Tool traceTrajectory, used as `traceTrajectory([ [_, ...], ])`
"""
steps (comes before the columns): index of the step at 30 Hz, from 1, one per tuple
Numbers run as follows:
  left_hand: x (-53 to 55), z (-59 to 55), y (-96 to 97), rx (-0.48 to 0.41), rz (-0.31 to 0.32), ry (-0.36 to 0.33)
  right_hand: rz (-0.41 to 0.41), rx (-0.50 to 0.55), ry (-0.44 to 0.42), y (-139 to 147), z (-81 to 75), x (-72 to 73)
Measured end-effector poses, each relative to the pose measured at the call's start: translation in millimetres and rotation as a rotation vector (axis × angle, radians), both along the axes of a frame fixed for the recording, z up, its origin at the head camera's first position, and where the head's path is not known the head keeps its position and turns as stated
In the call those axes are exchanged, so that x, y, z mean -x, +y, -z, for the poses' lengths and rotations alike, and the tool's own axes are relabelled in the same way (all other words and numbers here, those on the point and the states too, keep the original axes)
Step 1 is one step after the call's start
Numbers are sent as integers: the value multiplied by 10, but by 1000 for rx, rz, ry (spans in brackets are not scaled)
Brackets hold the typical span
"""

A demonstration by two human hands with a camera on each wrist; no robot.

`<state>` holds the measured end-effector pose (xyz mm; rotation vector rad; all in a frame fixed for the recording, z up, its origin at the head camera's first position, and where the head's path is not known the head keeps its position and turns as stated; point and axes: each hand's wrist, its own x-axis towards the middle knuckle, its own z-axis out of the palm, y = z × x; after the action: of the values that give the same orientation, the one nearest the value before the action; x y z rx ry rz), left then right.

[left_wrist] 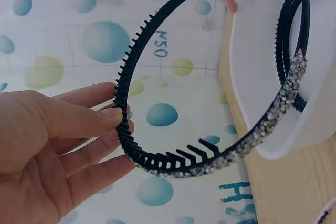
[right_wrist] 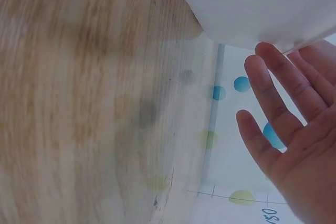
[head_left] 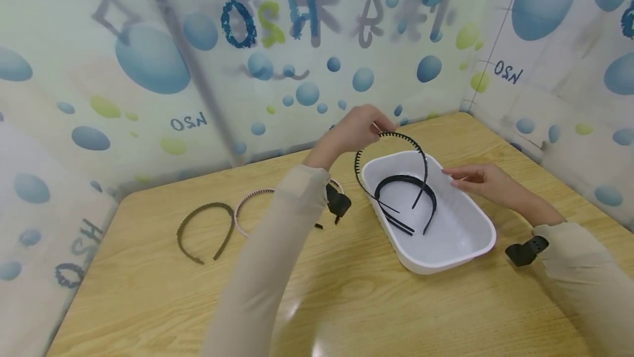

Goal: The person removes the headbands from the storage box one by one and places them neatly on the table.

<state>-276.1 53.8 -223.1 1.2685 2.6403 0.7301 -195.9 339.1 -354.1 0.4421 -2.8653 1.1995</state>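
Note:
My left hand (head_left: 358, 128) pinches a black toothed headband (left_wrist: 137, 43) by its top, between thumb and fingers. Glittering stones cover one stretch of that band, as the left wrist view shows. Its ends hang over the left part of a white plastic basin (head_left: 470, 261). Inside the basin lie black headbands (head_left: 432, 203), overlapping one another. At the basin's right rim is my right hand (head_left: 487, 184), its fingers extended and fingertips at the edge; the right wrist view shows these fingers (right_wrist: 273, 98) fairly straight beside the basin's outer wall.
On the wooden table (head_left: 148, 302) to the left lies a dark olive headband (head_left: 182, 225). Beside it a pink headband (head_left: 242, 203) is partly hidden behind my left forearm. A patterned curtain (head_left: 307, 60) stands along the table's back and right edges.

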Motion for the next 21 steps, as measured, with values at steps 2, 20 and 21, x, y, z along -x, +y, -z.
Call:
traceTrajectory([
  [2,1,-20,-67,-7,-1,6,1,-5,-1,-3,-2,-1],
  [20,-68,-71,-701,34,-85,-12,9,-29,-6,-18,6,0],
  [21,-73,-70,-736,34,-86,-16,11,-38,-5,-17,9,1],
])
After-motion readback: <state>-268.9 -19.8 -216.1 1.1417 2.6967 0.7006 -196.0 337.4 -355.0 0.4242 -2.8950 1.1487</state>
